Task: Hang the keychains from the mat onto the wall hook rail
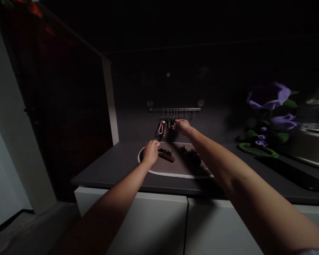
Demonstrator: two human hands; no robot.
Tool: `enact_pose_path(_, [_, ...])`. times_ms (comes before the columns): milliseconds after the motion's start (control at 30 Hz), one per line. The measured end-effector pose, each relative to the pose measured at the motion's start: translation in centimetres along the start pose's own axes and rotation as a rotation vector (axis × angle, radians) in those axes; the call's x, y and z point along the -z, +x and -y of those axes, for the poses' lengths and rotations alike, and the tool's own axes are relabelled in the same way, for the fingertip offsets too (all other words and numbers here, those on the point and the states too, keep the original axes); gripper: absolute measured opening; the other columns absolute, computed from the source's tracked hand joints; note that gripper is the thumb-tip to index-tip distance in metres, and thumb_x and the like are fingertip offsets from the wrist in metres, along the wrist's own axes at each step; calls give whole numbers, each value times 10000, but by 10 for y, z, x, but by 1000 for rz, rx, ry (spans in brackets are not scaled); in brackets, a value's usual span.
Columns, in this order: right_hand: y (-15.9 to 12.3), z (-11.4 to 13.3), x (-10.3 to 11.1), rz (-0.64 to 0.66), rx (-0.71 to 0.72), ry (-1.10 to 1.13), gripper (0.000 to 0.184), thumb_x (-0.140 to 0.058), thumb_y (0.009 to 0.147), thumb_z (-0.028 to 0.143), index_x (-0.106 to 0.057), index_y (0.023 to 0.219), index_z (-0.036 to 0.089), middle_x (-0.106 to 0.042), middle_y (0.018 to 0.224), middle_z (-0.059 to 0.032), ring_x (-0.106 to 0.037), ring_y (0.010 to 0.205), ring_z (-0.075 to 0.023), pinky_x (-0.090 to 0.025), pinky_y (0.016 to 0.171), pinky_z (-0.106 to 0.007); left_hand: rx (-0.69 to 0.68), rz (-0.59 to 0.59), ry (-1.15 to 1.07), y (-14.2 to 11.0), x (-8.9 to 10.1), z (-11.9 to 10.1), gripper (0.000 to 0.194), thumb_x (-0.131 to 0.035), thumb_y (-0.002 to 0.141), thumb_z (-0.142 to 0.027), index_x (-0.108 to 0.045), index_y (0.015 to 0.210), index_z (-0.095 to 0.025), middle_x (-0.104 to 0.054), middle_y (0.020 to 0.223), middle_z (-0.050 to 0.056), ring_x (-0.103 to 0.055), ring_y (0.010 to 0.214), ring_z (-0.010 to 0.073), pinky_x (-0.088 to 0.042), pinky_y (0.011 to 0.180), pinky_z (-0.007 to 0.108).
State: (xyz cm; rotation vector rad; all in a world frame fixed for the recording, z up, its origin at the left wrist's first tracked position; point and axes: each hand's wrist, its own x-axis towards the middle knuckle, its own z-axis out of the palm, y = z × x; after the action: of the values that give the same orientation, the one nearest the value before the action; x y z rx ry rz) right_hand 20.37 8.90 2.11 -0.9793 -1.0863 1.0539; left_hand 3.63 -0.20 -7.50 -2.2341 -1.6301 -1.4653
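A hook rail [174, 109] is fixed to the dark wall, with several key bunches hanging from it, one on a pink strap [161, 128]. My right hand [183, 126] reaches up to the hanging keys [171, 122], fingers pinched on one bunch. My left hand [150, 151] rests curled over the left rim of an oval tray [175, 174] on the counter, fingertips close to a key set with a brown fob [167, 155]. A second dark bunch of keys [190, 153] lies in the tray under my right forearm.
The dark counter [111, 170] tops white cabinet doors [154, 219]. Purple artificial flowers [271, 106] with green leaves stand at the right, beside a metal pot [312, 138]. A dark panel and white wall edge stand on the left.
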Motion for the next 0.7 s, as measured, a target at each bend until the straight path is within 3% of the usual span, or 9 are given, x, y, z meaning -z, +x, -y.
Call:
enact_pose_path(200, [-4, 1, 6, 96, -12, -63, 202, -400, 756, 53, -411, 583, 156, -425, 456, 36, -457, 421, -75, -452, 529, -239, -32, 14, -18, 1, -2, 2, 172, -432, 812, -165, -597, 763, -160, -608, 805, 64, -531, 790, 164, -373, 708, 256])
enact_pose_path(467, [-9, 0, 10, 133, -14, -98, 195, -435, 618, -35, -420, 539, 143, -451, 478, 27, -456, 465, -61, -444, 574, -212, -72, 21, -57, 1, -6, 5, 163, -445, 805, -167, -604, 773, -163, -611, 807, 56, -528, 786, 160, -376, 705, 255])
enact_pose_path(700, [-18, 5, 14, 114, -20, -149, 204, -432, 615, -62, -459, 585, 137, -460, 476, 36, -464, 472, -57, -452, 589, -203, -76, 28, -72, 0, -5, 4, 153, -451, 802, -171, -602, 772, -163, -612, 810, 53, -527, 790, 158, -379, 712, 254])
